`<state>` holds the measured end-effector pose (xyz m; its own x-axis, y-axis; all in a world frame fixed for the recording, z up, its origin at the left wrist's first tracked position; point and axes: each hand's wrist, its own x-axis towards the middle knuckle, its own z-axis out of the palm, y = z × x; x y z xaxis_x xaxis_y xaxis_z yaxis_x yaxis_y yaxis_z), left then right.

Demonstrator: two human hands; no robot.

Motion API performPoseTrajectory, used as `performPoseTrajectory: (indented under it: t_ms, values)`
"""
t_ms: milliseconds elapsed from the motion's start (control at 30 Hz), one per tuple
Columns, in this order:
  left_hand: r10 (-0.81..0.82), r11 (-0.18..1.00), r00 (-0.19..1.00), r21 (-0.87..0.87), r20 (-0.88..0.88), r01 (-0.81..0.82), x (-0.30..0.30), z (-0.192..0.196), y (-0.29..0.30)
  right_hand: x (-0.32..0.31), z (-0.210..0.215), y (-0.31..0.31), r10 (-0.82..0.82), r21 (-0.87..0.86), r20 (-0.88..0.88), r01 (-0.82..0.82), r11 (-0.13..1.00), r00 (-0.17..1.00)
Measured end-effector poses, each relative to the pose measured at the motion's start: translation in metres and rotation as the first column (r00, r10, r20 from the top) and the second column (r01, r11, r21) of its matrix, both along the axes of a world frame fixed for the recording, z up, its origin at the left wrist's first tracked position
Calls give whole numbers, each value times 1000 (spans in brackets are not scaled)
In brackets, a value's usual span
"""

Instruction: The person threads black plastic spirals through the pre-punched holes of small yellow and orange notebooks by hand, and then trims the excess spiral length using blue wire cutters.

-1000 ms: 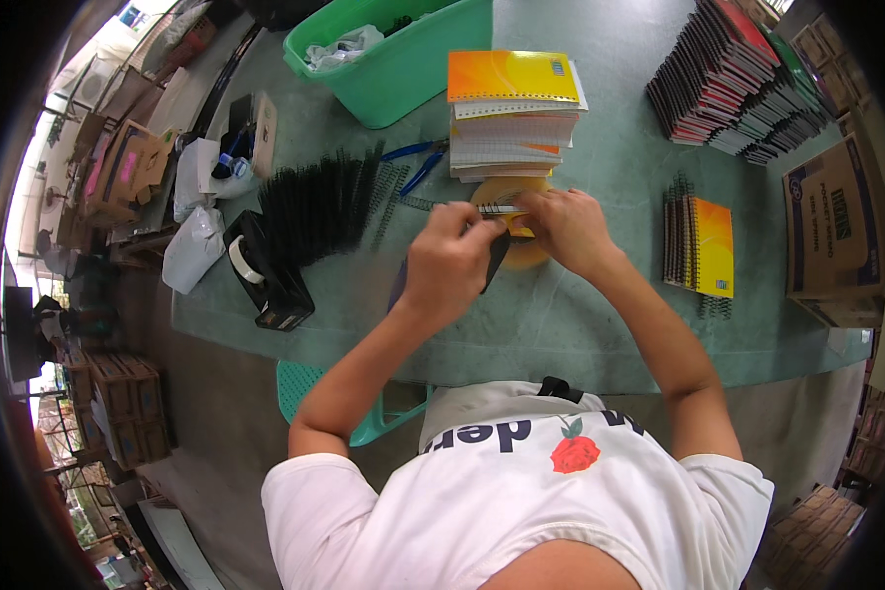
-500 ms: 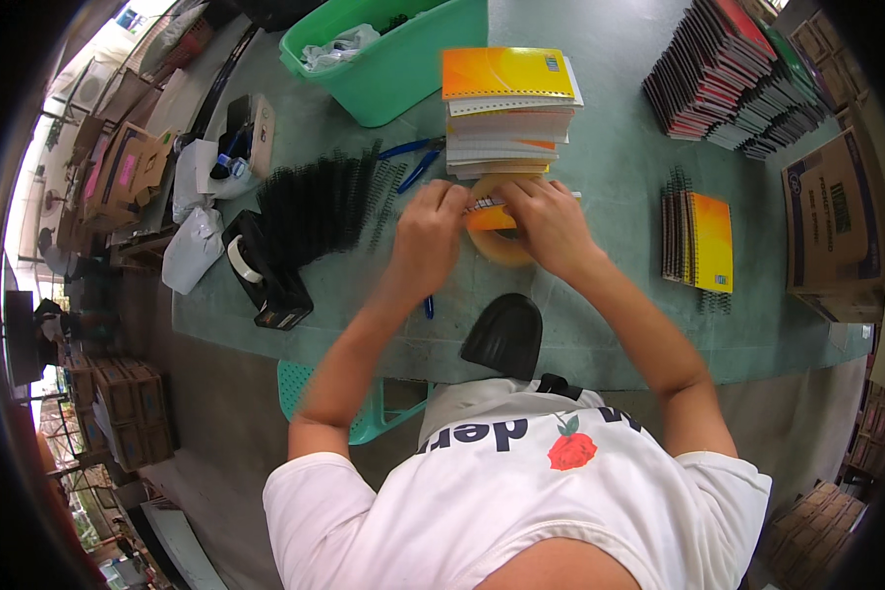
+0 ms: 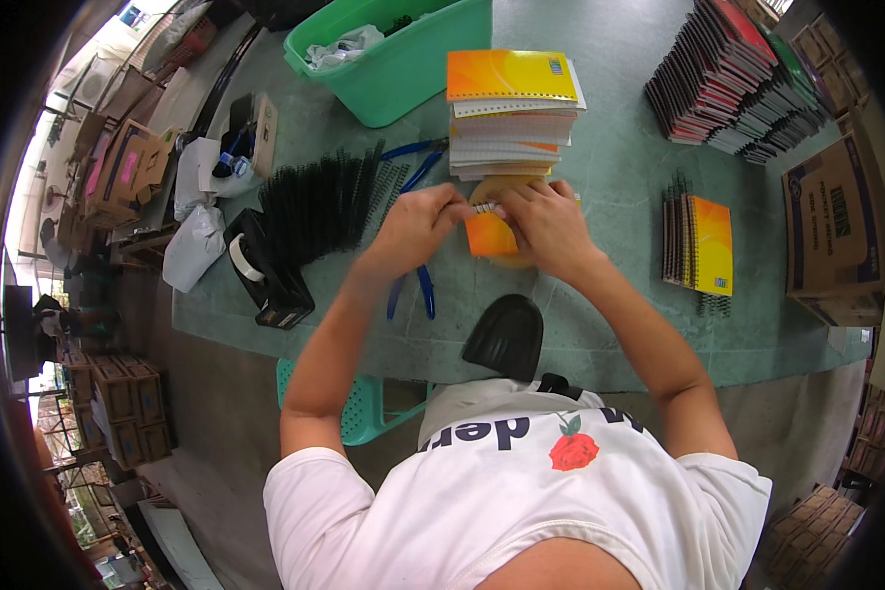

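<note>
Between my two hands is a small notebook [image 3: 489,237] with an orange cover, its holed, bound edge facing away from me. My left hand [image 3: 418,226] is closed, thumb and fingertips pinched at the left end of that edge, where a short row of binding shows. My right hand [image 3: 553,226] grips the notebook's right side, fingers bent over its edge. A tan round thing [image 3: 511,261] lies beneath it, mostly hidden. Just beyond rises a stack of yellow-orange notebooks [image 3: 511,77] and loose page blocks. Many black spiral coils [image 3: 315,206] lie left of my left hand.
Blue-handled pliers [image 3: 426,292] lie by my left forearm, another blue-handled tool [image 3: 418,162] beyond. A black tape dispenser [image 3: 265,275], green bin [image 3: 393,84], black curved object [image 3: 506,334], bound yellow notebooks [image 3: 710,244], dark notebook piles [image 3: 708,79] and a carton [image 3: 836,231] surround the work.
My left hand has shifted slightly and its forearm has swung left, uncovering more of the pliers. More of the notebook's orange cover shows now. My right hand has barely moved.
</note>
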<state>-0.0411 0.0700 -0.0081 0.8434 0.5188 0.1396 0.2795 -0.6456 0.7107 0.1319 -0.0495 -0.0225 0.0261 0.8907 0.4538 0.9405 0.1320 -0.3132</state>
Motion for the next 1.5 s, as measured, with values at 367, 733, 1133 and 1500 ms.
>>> performPoseTrajectory:
  t_ms: [367, 733, 1133, 1500]
  values:
    - [16, 929, 982, 366, -188, 55, -15, -41, -70, -5, -9, -1, -76, 44, 5, 76, 996, 997]
    - [-130, 984, 957, -155, -258, 92, -14, -68, -108, -9, -3, 0, -58, 131, -187, 84, 988, 981]
    - [-88, 975, 976, -217, -197, 44, -20, -70, -111, -10, -1, 0, -30, 90, -296, 60, 994, 955]
    - [237, 955, 943, 123, 233, -270, 0, 20, -84, 20, 10, -16, -91, -95, -357, 61, 994, 930]
